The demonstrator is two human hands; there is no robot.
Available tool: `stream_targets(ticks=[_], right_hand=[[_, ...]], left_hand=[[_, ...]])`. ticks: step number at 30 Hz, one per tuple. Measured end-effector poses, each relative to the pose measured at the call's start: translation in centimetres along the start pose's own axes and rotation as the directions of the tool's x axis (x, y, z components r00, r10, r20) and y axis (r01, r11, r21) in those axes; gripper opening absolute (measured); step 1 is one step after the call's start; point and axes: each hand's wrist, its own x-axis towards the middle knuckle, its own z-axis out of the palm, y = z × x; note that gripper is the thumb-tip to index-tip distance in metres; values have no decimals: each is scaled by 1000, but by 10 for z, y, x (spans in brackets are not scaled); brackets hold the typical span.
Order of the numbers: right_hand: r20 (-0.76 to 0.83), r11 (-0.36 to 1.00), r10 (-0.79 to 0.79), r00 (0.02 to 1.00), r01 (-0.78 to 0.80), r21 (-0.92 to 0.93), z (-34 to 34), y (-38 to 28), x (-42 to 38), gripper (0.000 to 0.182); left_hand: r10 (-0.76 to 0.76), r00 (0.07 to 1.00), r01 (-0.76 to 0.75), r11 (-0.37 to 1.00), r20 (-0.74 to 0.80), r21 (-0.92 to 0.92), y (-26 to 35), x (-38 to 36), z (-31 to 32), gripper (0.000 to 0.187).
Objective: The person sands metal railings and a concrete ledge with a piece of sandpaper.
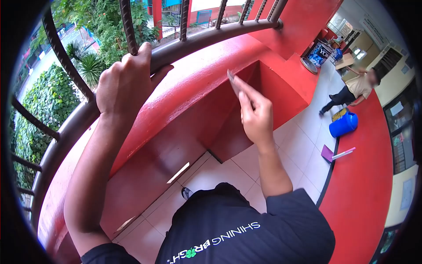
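Note:
My left hand (125,81) is closed around the dark metal railing (193,43), where an upright twisted bar meets the bottom rail. Its thumb lies along the underside of that rail. My right hand (256,116) is raised over the red recess beside the ledge, fingers pinched on a small, thin greyish piece (232,78) with a narrow tip. What kind of thing it is, I cannot tell. Below the railing runs the glossy red ledge (193,75), close to the tip of the piece.
A tiled walkway (299,145) stretches off to the right. Along it are a blue bin (343,125), a purple dustpan (327,154) with a pale handle, and a person (358,86) in a light shirt. Plants (46,101) grow beyond the railing.

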Motion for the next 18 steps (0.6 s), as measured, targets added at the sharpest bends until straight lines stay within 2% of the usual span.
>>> stream_targets(ticks=[1,3,5,7,9,11,13,14,15,16,17,18], right_hand=[[114,960,265,957,-273,56,-17,-10,-25,32],[282,898,392,876,-431,91,-43,15,-64,31],[366,758,535,761,-624,190,-65,61,-108,27],[294,693,685,666,-721,19,-90,114,-161,26],[222,606,793,568,-775,-181,-128,183,-225,27],[176,459,887,427,-858,-231,-168,235,-288,32],[121,391,920,373,-850,-353,-209,259,-337,36],[86,352,931,355,-812,-465,-230,268,-359,42],[80,375,903,423,-683,-627,-250,269,-378,52],[63,318,930,362,-711,-627,-272,309,-423,54],[84,281,945,316,-655,-702,-293,332,-454,52],[63,197,973,220,-664,-721,-309,326,-467,49]], left_hand=[[-7,1000,7,1000,6,-7,1,0,-1,60],[-9,1000,9,1000,1,3,0,0,1,61],[-1,1000,1,1000,-17,-7,4,-3,-4,60],[-56,998,55,998,24,15,9,-5,-10,58],[-48,998,50,998,-41,29,12,-8,-6,57],[-98,995,97,994,0,58,19,-10,-7,56],[-171,985,171,983,-11,72,28,-10,-9,57],[-210,976,214,973,-49,90,38,-13,-10,56],[-251,965,256,964,-78,65,43,-17,-3,59],[-284,944,302,949,-170,90,54,-22,5,62],[-319,915,352,930,-249,103,69,-31,14,67],[-392,885,414,910,-251,39,83,-37,20,75]])
